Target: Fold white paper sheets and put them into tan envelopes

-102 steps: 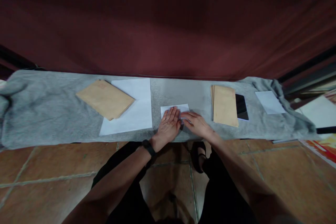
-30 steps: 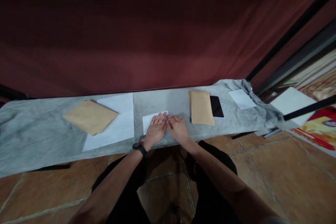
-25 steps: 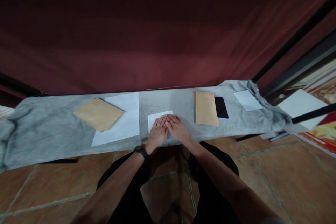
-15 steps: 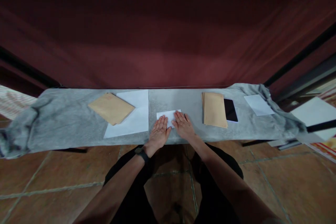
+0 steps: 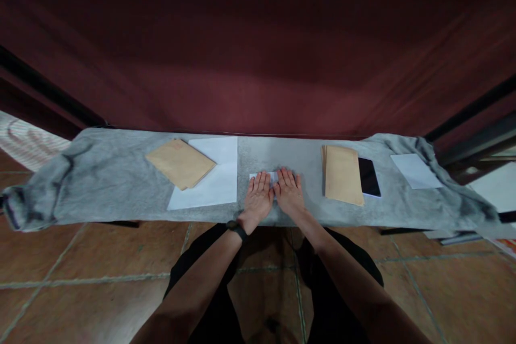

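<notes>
A small white paper (image 5: 273,176) lies on the grey cloth near the middle of the bench, mostly covered by my hands. My left hand (image 5: 258,197) rests flat on its left part, fingers stretched out. Flat on the right part is my right hand (image 5: 288,192), its fingers also extended and pointing away from me. The two hands touch or nearly touch at the thumbs. Neither is closed round anything. Brown envelopes (image 5: 344,174) are stacked to the right of my right hand.
Left of my hands, more brown envelopes (image 5: 181,163) overlap large white paper (image 5: 226,172). A dark phone or tablet (image 5: 368,177) lies beside the right stack, with a white sheet (image 5: 416,171) farther right. The grey cloth (image 5: 108,177) covers the bench before a dark red surface (image 5: 258,91).
My hands have come closer together and cover more of the small white paper. The whole view has shifted slightly, so the bench items appear farther right.
</notes>
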Available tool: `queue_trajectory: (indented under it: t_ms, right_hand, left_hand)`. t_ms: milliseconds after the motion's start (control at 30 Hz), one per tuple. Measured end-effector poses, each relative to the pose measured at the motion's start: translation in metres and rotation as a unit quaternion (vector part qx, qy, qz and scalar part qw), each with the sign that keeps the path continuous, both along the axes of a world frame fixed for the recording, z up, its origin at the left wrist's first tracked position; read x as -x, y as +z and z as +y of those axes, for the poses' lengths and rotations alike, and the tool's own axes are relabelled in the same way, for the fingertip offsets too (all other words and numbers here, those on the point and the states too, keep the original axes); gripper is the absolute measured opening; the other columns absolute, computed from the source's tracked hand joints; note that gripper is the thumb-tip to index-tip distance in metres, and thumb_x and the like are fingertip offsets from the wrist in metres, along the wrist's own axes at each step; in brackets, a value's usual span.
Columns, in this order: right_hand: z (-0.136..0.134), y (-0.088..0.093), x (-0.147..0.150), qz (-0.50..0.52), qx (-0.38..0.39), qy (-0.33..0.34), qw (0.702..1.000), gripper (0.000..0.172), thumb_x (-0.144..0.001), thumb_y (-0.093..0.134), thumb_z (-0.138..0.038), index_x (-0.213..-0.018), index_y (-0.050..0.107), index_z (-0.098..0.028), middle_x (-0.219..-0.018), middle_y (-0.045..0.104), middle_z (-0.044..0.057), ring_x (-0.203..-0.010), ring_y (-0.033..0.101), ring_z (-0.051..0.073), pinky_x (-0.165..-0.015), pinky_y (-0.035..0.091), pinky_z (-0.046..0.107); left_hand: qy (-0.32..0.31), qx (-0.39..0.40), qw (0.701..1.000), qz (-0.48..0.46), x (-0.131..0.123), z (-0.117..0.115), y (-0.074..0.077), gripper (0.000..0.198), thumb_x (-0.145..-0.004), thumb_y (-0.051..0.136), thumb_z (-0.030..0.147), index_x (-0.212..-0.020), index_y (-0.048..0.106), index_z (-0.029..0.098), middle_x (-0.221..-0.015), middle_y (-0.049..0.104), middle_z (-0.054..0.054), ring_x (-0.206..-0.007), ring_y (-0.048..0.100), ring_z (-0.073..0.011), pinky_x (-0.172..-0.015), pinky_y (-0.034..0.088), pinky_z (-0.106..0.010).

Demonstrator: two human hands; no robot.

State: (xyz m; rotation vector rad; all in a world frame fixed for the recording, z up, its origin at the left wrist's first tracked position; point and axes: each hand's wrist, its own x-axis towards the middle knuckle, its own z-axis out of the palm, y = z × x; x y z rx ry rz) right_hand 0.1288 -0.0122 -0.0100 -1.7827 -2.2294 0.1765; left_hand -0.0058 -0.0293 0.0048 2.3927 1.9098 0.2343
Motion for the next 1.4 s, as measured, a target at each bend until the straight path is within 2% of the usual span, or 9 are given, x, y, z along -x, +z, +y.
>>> queue_trajectory:
  t_ms: [167,300,500,700,833,1067,1233,1400]
  right_hand:
    - [-0.002,-0.001,0.002,-0.012,0.019,0.029,0.999,0.056,-0.109,0.026,-0.034,-0.159,0.036,-0.013,-0.167,0.030,0.012,-0.155,0.029,0.027,-0.127,0.015,0.052]
    - [-0.005,-0.004,-0.003,-0.029,0.011,0.014,0.999,0.058,-0.108,0.030,-0.036,-0.159,0.034,-0.009,-0.167,0.029,0.015,-0.155,0.028,0.029,-0.126,0.016,0.052]
    - [-0.009,-0.008,-0.016,-0.036,-0.033,0.007,0.999,0.060,-0.108,0.030,-0.037,-0.158,0.036,-0.005,-0.164,0.033,0.019,-0.150,0.038,0.032,-0.124,0.021,0.054]
    - [-0.013,-0.012,-0.030,-0.045,-0.045,0.022,0.998,0.062,-0.108,0.030,-0.038,-0.159,0.033,-0.004,-0.165,0.033,0.018,-0.151,0.036,0.032,-0.124,0.023,0.053]
    - [-0.017,-0.015,-0.036,-0.042,-0.044,0.032,0.998,0.063,-0.107,0.030,-0.039,-0.160,0.031,-0.005,-0.165,0.032,0.018,-0.152,0.034,0.031,-0.125,0.022,0.053]
    - [-0.027,-0.014,-0.040,-0.042,-0.032,0.037,0.998,0.063,-0.107,0.031,-0.038,-0.162,0.027,-0.008,-0.166,0.031,0.017,-0.153,0.032,0.030,-0.125,0.020,0.052]
    - [-0.032,-0.012,-0.039,-0.044,-0.012,0.042,0.998,0.063,-0.107,0.030,-0.038,-0.161,0.028,-0.006,-0.167,0.029,0.016,-0.155,0.029,0.030,-0.126,0.019,0.051]
    - [-0.042,-0.008,-0.037,-0.041,-0.011,0.083,0.996,0.061,-0.107,0.031,-0.039,-0.162,0.028,-0.011,-0.167,0.031,0.014,-0.155,0.028,0.028,-0.127,0.017,0.052]
  left_hand:
    - [-0.017,-0.010,1.000,-0.006,0.008,0.001,-0.009,0.061,-0.104,0.024,0.029,-0.159,0.030,0.005,-0.167,0.029,-0.017,-0.158,0.019,-0.0258,-0.128,0.020,-0.048]
    - [0.011,-0.002,1.000,-0.007,0.010,0.002,-0.013,0.064,-0.105,0.025,0.036,-0.159,0.028,0.003,-0.168,0.024,-0.019,-0.158,0.019,-0.0282,-0.129,0.019,-0.047]
    - [0.055,-0.013,0.998,-0.024,0.015,0.002,-0.016,0.074,-0.104,0.026,0.052,-0.162,0.023,0.005,-0.168,0.026,-0.018,-0.158,0.019,-0.0308,-0.127,0.021,-0.050]
    - [0.063,-0.013,0.998,-0.015,0.015,-0.001,-0.014,0.077,-0.104,0.028,0.053,-0.160,0.025,0.002,-0.168,0.023,-0.020,-0.158,0.018,-0.0309,-0.129,0.015,-0.048]
    - [0.036,-0.018,0.999,-0.014,0.015,-0.002,-0.009,0.069,-0.104,0.031,0.048,-0.162,0.027,0.010,-0.169,0.025,-0.014,-0.158,0.018,-0.0296,-0.129,0.012,-0.052]
    - [-0.067,-0.017,0.997,-0.019,0.017,-0.002,-0.004,0.056,-0.105,0.032,0.036,-0.159,0.038,0.021,-0.169,0.028,-0.005,-0.158,0.018,-0.0261,-0.130,0.016,-0.050]
    - [-0.110,-0.002,0.994,-0.010,0.018,-0.004,-0.003,0.055,-0.106,0.030,0.036,-0.158,0.038,0.022,-0.168,0.032,-0.004,-0.158,0.019,-0.0251,-0.130,0.016,-0.051]
    - [-0.140,0.000,0.990,-0.010,0.017,-0.008,-0.002,0.055,-0.106,0.030,0.034,-0.159,0.036,0.021,-0.168,0.032,-0.004,-0.158,0.019,-0.0231,-0.130,0.012,-0.049]
